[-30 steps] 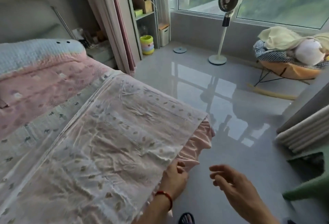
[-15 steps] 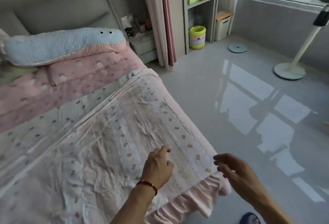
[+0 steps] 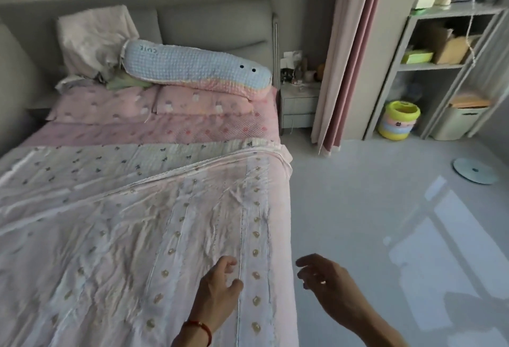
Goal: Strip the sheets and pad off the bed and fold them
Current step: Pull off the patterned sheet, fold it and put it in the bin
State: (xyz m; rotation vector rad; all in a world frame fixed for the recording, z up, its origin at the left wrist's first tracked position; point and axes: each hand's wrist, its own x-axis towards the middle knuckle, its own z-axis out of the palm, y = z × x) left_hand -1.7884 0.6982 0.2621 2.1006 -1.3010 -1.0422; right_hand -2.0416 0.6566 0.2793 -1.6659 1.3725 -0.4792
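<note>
A wrinkled pale pink sheet (image 3: 143, 242) with small printed dots covers the near part of the bed. Beyond it lies a white pad (image 3: 115, 160) with tiny dark prints, then a pink quilted sheet (image 3: 165, 130) up to the pillows. My left hand (image 3: 219, 294), with a red string on the wrist, hovers over the sheet near its right edge, fingers loosely apart and holding nothing. My right hand (image 3: 327, 289) hangs over the floor just beside the bed edge, fingers spread and empty.
A long blue knitted bolster (image 3: 192, 67), pink pillows (image 3: 203, 100) and a white pillow (image 3: 93, 41) lie by the grey headboard (image 3: 214, 23). A nightstand (image 3: 298, 101), pink curtain (image 3: 347, 52), shelf unit (image 3: 440, 43), yellow ring tub (image 3: 399, 119) and a round disc (image 3: 475, 170) stand on the glossy floor.
My view has swung left and up toward the headboard. My left hand let go of the sheet's ruffled corner and moved onto the top of the sheet; my right hand stays open beside it.
</note>
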